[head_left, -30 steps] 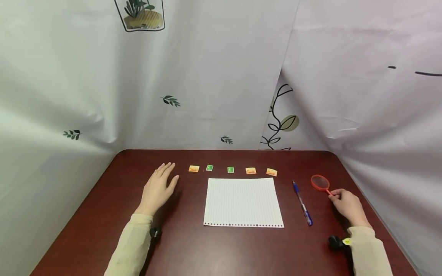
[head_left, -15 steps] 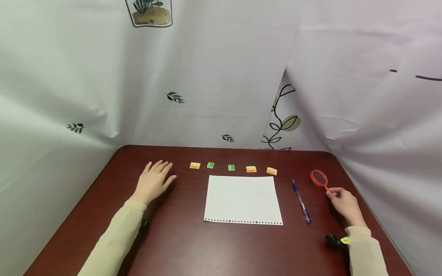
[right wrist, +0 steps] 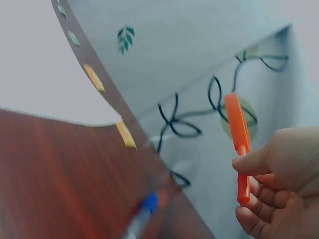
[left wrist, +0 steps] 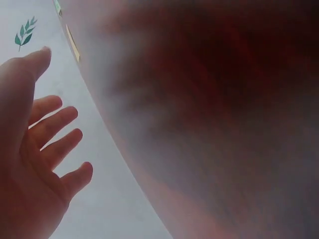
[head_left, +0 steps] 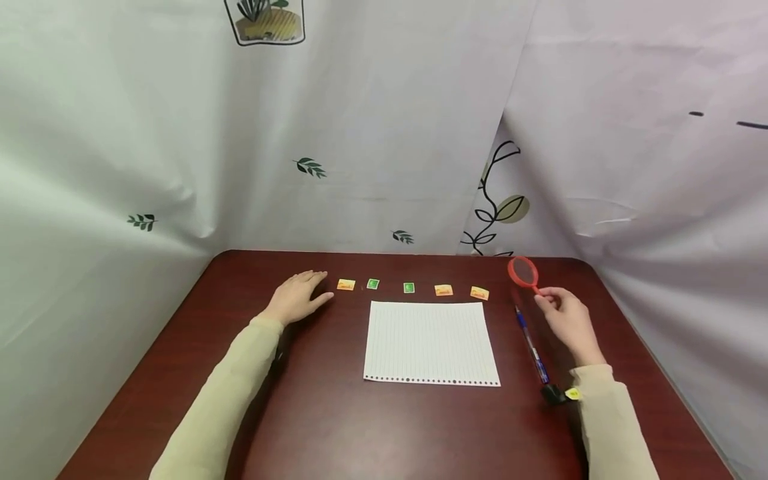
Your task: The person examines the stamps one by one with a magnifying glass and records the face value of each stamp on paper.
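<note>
My right hand (head_left: 567,323) pinches the handle of a red magnifying glass (head_left: 523,272) between thumb and curled fingers; the right wrist view shows the magnifying glass (right wrist: 237,122) raised above the table. Its lens stands beyond the tip of a blue pen (head_left: 531,345), which lies partly behind the right wrist's camera. At the left, my left hand (head_left: 297,298) has its fingers extended and thumb apart, beside an orange stamp (head_left: 346,285), holding nothing. In the left wrist view the left hand's fingers (left wrist: 60,124) are spread loosely.
A lined sheet of paper (head_left: 431,343) with punched holes along its near edge lies mid-table. Beyond it runs a row of small stamps, including a green stamp (head_left: 409,288) and an orange stamp (head_left: 479,293). A white patterned curtain (head_left: 384,133) hangs behind the dark red table (head_left: 384,427).
My right hand lifts the magnifying glass and carries it left and away from me, toward the pen's tip. My left hand shifts right, closer to the leftmost stamp.
</note>
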`<state>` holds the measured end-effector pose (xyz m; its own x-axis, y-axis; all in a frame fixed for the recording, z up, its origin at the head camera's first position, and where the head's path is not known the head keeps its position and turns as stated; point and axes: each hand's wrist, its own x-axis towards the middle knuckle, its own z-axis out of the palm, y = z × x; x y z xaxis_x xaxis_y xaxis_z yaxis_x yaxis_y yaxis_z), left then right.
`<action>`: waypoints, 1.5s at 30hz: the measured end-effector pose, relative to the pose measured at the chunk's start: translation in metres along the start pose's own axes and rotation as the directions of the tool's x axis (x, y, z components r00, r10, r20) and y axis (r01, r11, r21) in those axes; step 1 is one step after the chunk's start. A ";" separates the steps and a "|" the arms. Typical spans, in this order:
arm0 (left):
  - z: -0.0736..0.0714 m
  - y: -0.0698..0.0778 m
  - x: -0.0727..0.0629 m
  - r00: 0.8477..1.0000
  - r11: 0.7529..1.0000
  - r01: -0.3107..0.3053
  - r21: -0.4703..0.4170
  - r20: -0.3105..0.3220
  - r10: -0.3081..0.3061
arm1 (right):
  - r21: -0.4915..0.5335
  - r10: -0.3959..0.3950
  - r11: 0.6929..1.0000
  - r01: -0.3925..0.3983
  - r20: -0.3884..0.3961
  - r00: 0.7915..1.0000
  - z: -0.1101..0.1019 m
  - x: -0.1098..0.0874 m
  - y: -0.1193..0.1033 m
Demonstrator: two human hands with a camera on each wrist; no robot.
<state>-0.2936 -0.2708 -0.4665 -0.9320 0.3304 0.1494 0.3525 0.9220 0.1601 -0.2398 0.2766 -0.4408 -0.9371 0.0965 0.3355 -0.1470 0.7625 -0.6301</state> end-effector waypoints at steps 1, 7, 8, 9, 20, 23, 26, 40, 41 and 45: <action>0.001 0.000 0.001 1.000 1.000 -0.001 -0.001 0.009 0.001 | 0.009 -0.009 1.000 0.009 0.006 1.000 0.004 0.003 -0.005; 0.004 0.006 0.007 0.998 0.999 -0.040 0.023 0.054 0.039 | 0.072 -0.021 0.997 0.018 0.036 0.999 0.028 0.023 -0.042; 0.005 0.008 0.008 0.997 0.998 -0.049 0.025 0.062 0.047 | 0.084 -0.026 0.996 0.022 0.042 0.999 0.032 0.026 -0.048; 0.006 0.009 0.008 0.996 0.998 -0.058 0.028 0.069 0.056 | 0.094 -0.034 0.995 0.029 0.050 0.998 0.037 0.029 -0.055; 0.010 0.021 0.012 0.981 0.996 -0.082 -0.018 0.176 0.084 | 0.199 -0.120 0.975 0.096 0.116 0.986 0.088 0.050 -0.121; 0.010 0.025 0.011 0.977 0.997 -0.072 -0.042 0.197 0.079 | 0.220 -0.131 0.970 0.100 0.132 0.983 0.101 0.051 -0.133; 0.010 0.027 0.008 0.977 0.996 -0.048 -0.081 0.204 0.064 | 0.248 -0.142 0.963 0.106 0.136 0.980 0.115 0.052 -0.146; 0.014 0.024 0.005 0.976 0.984 -0.048 -0.172 0.200 0.082 | 0.316 -0.174 0.942 0.110 0.183 0.968 0.190 0.033 -0.186; 0.014 0.024 0.005 0.976 0.983 -0.050 -0.179 0.198 0.086 | 0.322 -0.170 0.941 0.103 0.186 0.968 0.194 0.030 -0.187; 0.013 0.022 0.003 0.977 0.980 -0.058 -0.189 0.189 0.095 | 0.329 -0.132 0.943 0.055 0.217 0.967 0.206 0.021 -0.193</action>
<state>-0.2902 -0.2472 -0.4750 -0.8935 0.4485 -0.0235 0.4161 0.8464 0.3325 -0.2964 -0.0005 -0.4565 -0.9555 -0.1461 0.2562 -0.2946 0.5138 -0.8057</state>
